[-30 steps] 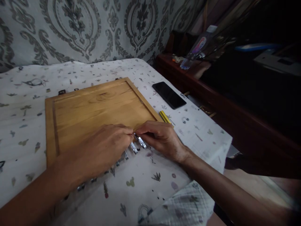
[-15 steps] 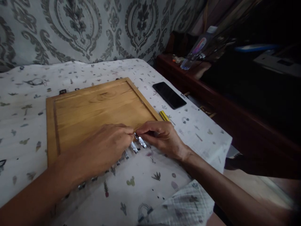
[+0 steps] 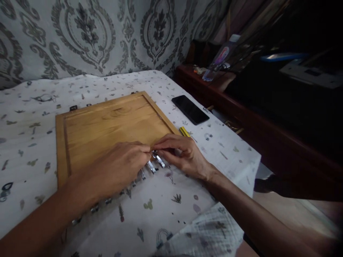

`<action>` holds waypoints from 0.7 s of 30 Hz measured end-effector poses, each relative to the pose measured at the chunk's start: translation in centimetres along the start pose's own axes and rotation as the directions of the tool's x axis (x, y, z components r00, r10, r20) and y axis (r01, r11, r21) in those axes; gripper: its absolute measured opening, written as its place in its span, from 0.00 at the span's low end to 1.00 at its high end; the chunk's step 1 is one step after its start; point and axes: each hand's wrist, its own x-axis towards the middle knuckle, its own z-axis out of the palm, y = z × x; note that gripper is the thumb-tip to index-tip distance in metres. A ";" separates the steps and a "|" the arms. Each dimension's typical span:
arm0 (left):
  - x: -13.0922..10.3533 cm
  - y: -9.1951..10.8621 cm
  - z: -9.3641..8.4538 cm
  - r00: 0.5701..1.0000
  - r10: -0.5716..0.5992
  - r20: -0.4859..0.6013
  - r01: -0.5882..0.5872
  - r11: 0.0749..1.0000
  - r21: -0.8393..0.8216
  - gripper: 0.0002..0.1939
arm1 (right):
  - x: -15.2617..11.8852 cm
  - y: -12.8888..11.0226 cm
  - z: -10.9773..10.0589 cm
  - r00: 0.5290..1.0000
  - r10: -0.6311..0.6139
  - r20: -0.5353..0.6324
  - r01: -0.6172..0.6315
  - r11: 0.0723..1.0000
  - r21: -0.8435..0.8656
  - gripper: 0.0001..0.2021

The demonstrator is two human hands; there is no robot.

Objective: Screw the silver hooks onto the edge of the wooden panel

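A framed wooden board (image 3: 107, 125) lies flat on the patterned cloth, with several small shiny metal strips along its near edge. My left hand (image 3: 123, 164) reaches across the board, fingers pressed together at the near edge; what they pinch is hidden. Facing it, my right hand (image 3: 184, 153) has its thumb and fingertips closed at the same spot, almost touching the left fingertips. Just below the right fingertips sticks out a bright metal strip (image 3: 160, 161); whether either hand grips it I cannot tell. Another metal strip (image 3: 151, 166) sits beside it.
Right of the board lie a black phone (image 3: 190, 109) and a small yellow object (image 3: 184, 131). A plastic bottle (image 3: 219, 59) stands on dark red furniture (image 3: 227, 98) beyond the table. Dark clips (image 3: 73, 107) show at the board's far edge. Patterned fabric hangs behind.
The view has shifted slightly, so the scene sits a little differently. Both hands stay at the board's near edge, fingertips still close together.
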 end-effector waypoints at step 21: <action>-0.2 -1.0 0.3 0.998 0.064 0.019 -0.065 0.996 0.066 0.19 | -4.9 1.0 -5.5 0.858 0.400 -0.321 -0.510 0.734 -0.448 0.19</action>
